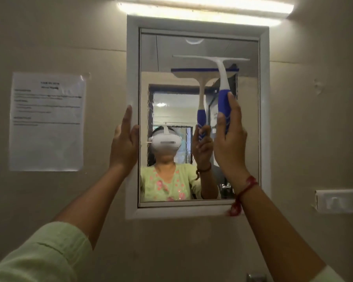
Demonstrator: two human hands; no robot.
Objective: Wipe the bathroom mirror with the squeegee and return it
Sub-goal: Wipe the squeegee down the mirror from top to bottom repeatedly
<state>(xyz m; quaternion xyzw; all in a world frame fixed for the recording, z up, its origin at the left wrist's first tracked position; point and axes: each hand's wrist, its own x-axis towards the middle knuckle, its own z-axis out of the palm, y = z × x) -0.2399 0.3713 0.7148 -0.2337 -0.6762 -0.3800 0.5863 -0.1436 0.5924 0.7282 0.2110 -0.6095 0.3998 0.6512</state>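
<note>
Squeegee (222,82) held upright in right hand (229,139): fingers wrapped around the blue grip, thumb along its left side, white neck rising to the horizontal blade bar near the top of the glass. Whether the blade edge touches the glass cannot be told; its reflection sits just below and left. Red thread bracelet (244,192) on right wrist. Left hand (123,141) flat, fingers pressed together and pointing up, laid against the left side of the white mirror frame (133,78). Mirror (247,129) set in a beige wall (314,119). Printed paper notice (47,121) left of frame; white switch plate (339,201) lower right; lit tube lamp (204,9) above.
</note>
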